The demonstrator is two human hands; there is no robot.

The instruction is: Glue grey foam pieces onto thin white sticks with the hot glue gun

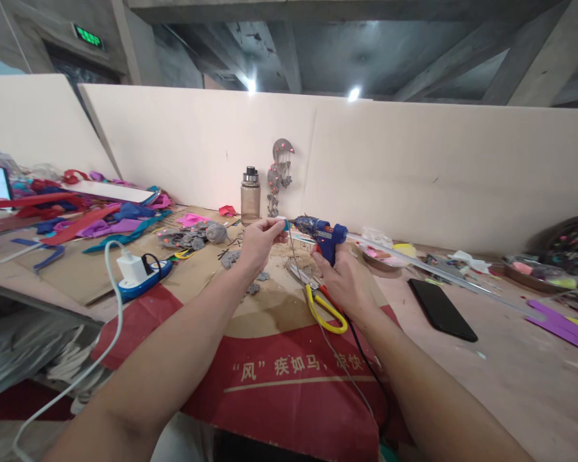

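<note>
One blue glue gun point(326, 241), one bottle point(250, 197) and one dark phone point(442, 309) are counted. The gun is held above the cardboard point(264, 316), nozzle pointed left toward the left hand point(260, 247), its barrel's long axis nearly level. Its handle is wrapped by the right hand point(345, 280). Between left thumb and fingers, a small teal piece point(287, 224) is apparently pinched, its shape unclear.

Yellow-handled scissors point(311, 299) blocking passage beneath the hot glue gun point(325, 241), power strip point(140, 285) obstructing the left, table point(508, 362) lying open between smartphone point(442, 310) and purple strip point(561, 328)
</note>
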